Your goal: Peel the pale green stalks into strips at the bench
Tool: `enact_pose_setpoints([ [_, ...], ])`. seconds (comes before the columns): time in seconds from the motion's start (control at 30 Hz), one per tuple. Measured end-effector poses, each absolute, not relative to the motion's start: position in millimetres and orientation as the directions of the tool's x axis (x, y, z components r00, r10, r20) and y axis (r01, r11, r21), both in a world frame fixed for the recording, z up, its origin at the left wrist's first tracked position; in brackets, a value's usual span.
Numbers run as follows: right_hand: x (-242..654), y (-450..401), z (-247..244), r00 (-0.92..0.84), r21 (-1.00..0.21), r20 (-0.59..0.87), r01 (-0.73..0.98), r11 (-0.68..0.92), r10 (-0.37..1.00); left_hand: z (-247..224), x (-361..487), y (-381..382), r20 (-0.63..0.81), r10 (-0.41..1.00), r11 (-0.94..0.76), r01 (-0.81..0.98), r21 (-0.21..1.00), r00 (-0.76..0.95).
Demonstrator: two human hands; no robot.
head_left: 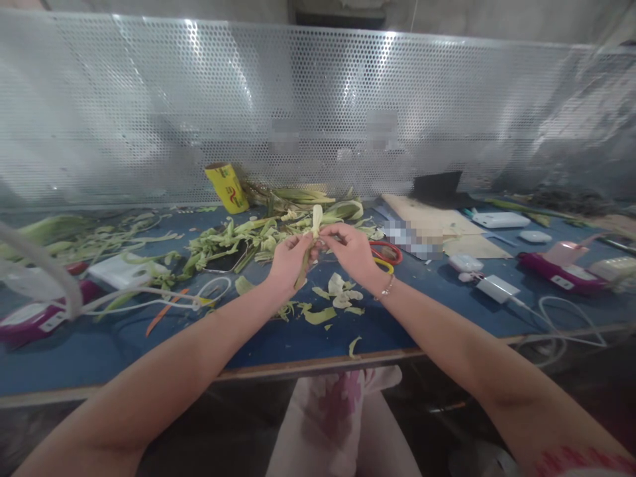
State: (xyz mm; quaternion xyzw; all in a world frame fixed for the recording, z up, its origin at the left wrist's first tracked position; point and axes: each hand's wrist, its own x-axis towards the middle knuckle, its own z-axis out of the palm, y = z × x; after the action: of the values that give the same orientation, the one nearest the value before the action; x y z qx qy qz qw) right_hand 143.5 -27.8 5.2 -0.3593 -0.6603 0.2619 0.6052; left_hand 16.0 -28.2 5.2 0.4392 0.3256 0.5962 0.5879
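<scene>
My left hand is closed around a pale green leafy stalk, holding it upright above the blue table. Its lower green end sticks out below my fingers. With bent fingers, my right hand pinches the same stalk near its middle, close to the left fingertips. Exactly what lies between the right fingertips is too small to make out. Cream petal-like pieces and green scraps lie just below my hands. Right beside my right hand are red-handled scissors, partly covered by it.
A heap of green strips and stems spreads behind my left hand. The yellow roll stands against the perforated metal screen. Purple power strips, white chargers and cables sit at both sides. Brown paper sheets lie at back right.
</scene>
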Motion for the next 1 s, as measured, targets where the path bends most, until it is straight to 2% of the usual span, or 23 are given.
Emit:
enact_pose_setpoints([
  [0.23,144.0,-27.8,3.6,0.011,-0.755,0.641,0.193,0.627,0.768,0.8,13.7,-25.8,0.198,0.978,-0.171,-0.301,0.938,0.06],
  [0.4,148.2,-27.3,3.5,-0.085,-0.591,0.75,0.36,0.722,0.656,-1.3,14.1,-24.9,0.27,0.963,-0.261,-0.212,0.942,0.014],
  [0.5,149.8,-25.3,2.9,-0.128,-0.48,0.797,0.458,0.748,0.59,0.2,15.4,-26.4,0.261,0.965,-0.251,-0.219,0.943,0.02],
  [0.6,150.6,-22.6,2.5,-0.147,-0.431,0.815,0.492,0.756,0.56,4.1,16.3,-30.1,0.26,0.964,-0.246,-0.203,0.948,0.047],
  [0.77,151.7,-19.7,2.7,-0.118,-0.47,0.803,0.478,0.742,0.584,9.9,16.2,-35.1,0.289,0.956,-0.277,-0.156,0.948,0.054],
  [1.0,151.2,-17.9,0.9,-0.047,-0.626,0.715,0.401,0.669,0.698,7.8,15.3,-31.7,0.315,0.947,-0.301,-0.177,0.937,0.057],
])
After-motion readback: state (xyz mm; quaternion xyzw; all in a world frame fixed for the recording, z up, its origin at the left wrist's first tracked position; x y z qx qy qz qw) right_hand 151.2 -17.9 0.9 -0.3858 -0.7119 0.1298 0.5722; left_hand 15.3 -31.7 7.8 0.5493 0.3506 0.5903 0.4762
